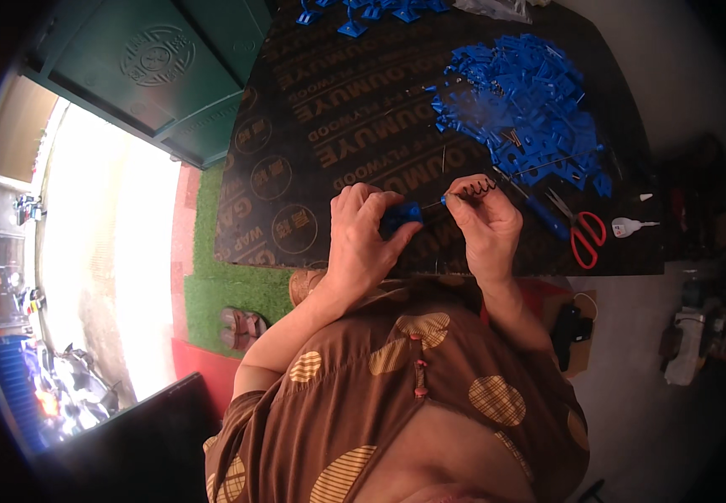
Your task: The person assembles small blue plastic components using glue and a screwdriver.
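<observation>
Left hand (361, 239) clenched around a small blue plastic part (400, 216), right hand (484, 222) pinching a dark coiled spring (479, 187) on a thin pin; both just above the near edge of the dark plywood board (338, 126). Best done by keeping the blue part steady, lining the spring's pin squarely with it, pressing gently without bending the coil. Round stamps and printed lettering across the board. Far right of the board: heap of blue plastic parts (531, 109); near right: red-handled scissors (585, 230). Beyond the board's left corner: green metal cabinet (153, 67) with an embossed round emblem.

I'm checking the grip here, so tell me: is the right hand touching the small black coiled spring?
Touching. The head view shows the right hand pinching the black coiled spring at its fingertips, with no gap between them.
</observation>
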`<state>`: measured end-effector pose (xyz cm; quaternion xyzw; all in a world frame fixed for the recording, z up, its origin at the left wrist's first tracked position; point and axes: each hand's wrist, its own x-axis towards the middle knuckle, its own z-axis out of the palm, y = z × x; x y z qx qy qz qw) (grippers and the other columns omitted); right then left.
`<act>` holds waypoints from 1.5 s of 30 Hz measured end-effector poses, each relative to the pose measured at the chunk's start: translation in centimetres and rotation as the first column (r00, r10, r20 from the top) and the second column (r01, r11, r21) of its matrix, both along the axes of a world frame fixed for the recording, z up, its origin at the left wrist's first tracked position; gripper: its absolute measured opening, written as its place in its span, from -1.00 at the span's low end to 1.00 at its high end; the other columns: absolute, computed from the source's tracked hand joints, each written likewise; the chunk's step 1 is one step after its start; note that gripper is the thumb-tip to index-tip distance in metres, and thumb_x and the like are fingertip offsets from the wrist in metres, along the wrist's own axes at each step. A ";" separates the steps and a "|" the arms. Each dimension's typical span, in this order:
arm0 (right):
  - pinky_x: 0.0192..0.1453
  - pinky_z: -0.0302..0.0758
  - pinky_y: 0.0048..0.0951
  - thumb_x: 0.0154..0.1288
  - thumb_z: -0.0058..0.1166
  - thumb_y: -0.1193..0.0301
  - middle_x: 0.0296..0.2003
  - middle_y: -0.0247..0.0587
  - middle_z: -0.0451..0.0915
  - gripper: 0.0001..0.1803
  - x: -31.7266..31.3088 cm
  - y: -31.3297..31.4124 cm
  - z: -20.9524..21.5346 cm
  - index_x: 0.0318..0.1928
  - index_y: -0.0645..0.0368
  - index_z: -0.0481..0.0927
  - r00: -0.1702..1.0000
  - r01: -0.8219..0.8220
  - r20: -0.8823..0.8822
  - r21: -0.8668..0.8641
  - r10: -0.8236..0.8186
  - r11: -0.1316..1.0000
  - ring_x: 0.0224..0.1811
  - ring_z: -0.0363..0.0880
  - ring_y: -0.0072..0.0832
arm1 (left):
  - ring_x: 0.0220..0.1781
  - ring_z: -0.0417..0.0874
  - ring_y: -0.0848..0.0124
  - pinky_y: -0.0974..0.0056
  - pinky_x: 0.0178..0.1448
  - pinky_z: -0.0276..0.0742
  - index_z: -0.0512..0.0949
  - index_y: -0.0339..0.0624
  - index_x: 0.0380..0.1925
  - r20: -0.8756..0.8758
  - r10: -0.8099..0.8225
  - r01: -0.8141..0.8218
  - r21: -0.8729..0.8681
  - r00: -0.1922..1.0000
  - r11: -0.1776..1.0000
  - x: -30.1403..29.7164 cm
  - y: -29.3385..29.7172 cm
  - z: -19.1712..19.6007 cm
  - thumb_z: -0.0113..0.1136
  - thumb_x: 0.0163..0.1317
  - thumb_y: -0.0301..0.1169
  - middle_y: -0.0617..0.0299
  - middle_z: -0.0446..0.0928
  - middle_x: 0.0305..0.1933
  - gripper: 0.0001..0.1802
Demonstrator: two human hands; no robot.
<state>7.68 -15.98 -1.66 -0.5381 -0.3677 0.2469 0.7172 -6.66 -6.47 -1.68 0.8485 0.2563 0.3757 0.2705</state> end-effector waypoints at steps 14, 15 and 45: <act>-0.10 0.36 -0.66 0.26 0.07 0.66 -0.28 -0.38 0.52 -0.94 0.2 -0.1 -0.1 -0.27 0.28 0.55 0.999 -0.015 -0.042 0.021 0.016 1.000 -0.24 0.42 -0.71 | -0.42 0.43 0.26 0.27 -0.13 0.29 0.54 -0.17 -0.50 0.016 -0.025 0.026 -0.079 1.000 0.997 0.7 -0.2 0.2 0.37 -0.07 -0.57 0.23 0.46 -0.54 -0.83; -0.11 0.36 -0.66 0.26 0.07 0.66 -0.29 -0.38 0.52 -0.94 0.2 -0.1 -0.1 -0.27 0.28 0.54 0.999 -0.015 -0.048 0.019 0.016 1.000 -0.24 0.41 -0.71 | -0.42 0.43 0.26 0.27 -0.13 0.29 0.54 -0.17 -0.50 0.015 -0.024 0.025 -0.079 1.000 0.997 0.6 -0.2 0.2 0.37 -0.07 -0.57 0.23 0.46 -0.54 -0.83; -0.40 0.24 -0.77 0.27 0.13 0.62 -0.42 -0.55 0.45 -0.92 -0.4 0.0 -0.1 -0.23 0.25 0.56 1.000 -0.018 0.017 0.042 0.017 0.999 -0.45 0.28 -0.87 | -0.41 0.46 0.27 0.27 -0.10 0.30 0.54 -0.19 -0.51 0.051 -0.024 0.026 -0.057 0.998 0.998 0.0 -0.7 -0.3 0.34 -0.04 -0.60 0.22 0.51 -0.49 -0.85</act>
